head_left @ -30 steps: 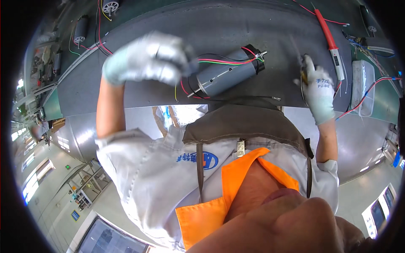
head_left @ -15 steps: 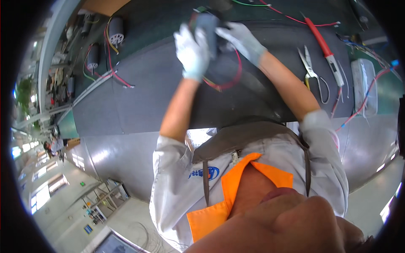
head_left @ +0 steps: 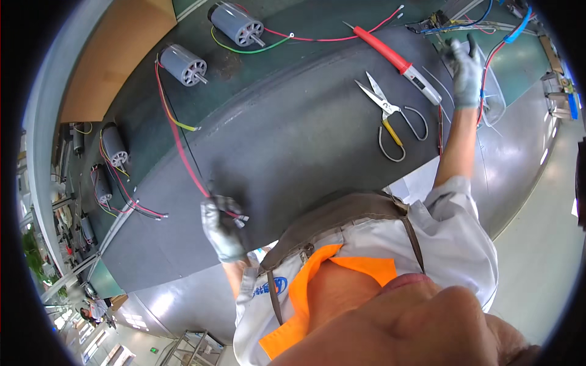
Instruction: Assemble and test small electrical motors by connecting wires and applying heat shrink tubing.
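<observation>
My gloved left hand (head_left: 223, 229) is closed around red and black wires (head_left: 192, 171) near the bench's front edge, with their metal terminals poking out past the fingers. The wires run back to a grey cylindrical motor (head_left: 184, 65) lying on the bench, its shaft pointing right. A yellow-sleeved lead (head_left: 183, 125) from that motor lies loose beside them. At the far right, my gloved right hand (head_left: 467, 76) is over a clear plastic box (head_left: 493, 100), holding nothing that I can see, fingers apart. What lies in the box under the hand is hidden.
Scissors (head_left: 387, 110) and a red-and-white pen-shaped tool (head_left: 397, 61) lie between my hands. Another motor (head_left: 235, 24) with red and green leads stands behind; more motors (head_left: 113, 145) sit at left by a cardboard sheet (head_left: 122, 61). Blue and red cables (head_left: 488, 67) run past the box.
The motor that both hands held is now down on the bench. My left hand has come nearer and grips its wires; my right hand has moved right to the clear box. The view has shifted.
</observation>
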`<state>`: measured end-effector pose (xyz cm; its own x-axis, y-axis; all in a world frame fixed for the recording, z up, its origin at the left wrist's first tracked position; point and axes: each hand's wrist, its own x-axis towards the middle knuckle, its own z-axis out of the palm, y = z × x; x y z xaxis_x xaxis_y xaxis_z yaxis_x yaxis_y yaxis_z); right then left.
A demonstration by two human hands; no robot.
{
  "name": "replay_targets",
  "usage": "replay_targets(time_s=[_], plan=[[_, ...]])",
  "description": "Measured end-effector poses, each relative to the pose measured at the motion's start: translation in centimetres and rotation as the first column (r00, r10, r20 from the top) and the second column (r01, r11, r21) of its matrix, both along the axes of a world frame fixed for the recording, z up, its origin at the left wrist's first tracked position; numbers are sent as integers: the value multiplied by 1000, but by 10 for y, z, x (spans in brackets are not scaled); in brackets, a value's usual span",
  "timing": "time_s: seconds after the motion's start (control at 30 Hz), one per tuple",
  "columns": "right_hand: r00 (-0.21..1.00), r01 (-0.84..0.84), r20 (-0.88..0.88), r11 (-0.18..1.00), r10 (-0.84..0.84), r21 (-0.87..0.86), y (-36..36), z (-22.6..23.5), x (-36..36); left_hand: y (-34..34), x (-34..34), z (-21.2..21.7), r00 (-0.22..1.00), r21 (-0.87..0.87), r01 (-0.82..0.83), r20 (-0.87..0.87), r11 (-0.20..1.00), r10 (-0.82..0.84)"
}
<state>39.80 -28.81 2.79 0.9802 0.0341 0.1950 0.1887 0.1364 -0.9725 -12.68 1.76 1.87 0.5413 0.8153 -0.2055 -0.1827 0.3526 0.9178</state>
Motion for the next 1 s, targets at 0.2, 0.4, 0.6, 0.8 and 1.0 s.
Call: replay_targets(time_s=[0.2, 0.4, 0.6, 0.8, 1.0], plan=[[751, -649, -328, 548, 573, -528, 62, 44, -37, -74, 34, 26, 976, -383, 203, 4, 901, -218], [-55, -997, -555, -12, 830, 80, 110, -12, -194, -59, 94, 20, 958, -231, 272, 158, 934, -240], [256, -964, -82, 248, 963, -102, 97, 21, -234, -57, 128, 41, 955, -191, 219, 241, 957, -170], [283, -929, -116, 302, 952, 215, 114, 26, -252, -65, 135, 41, 955, -239, 203, 265, 950, -137], [278, -914, -115, 299, 954, 275, 130, 26, -258, -69, 137, 40, 957, -273, 165, 278, 948, -86]])
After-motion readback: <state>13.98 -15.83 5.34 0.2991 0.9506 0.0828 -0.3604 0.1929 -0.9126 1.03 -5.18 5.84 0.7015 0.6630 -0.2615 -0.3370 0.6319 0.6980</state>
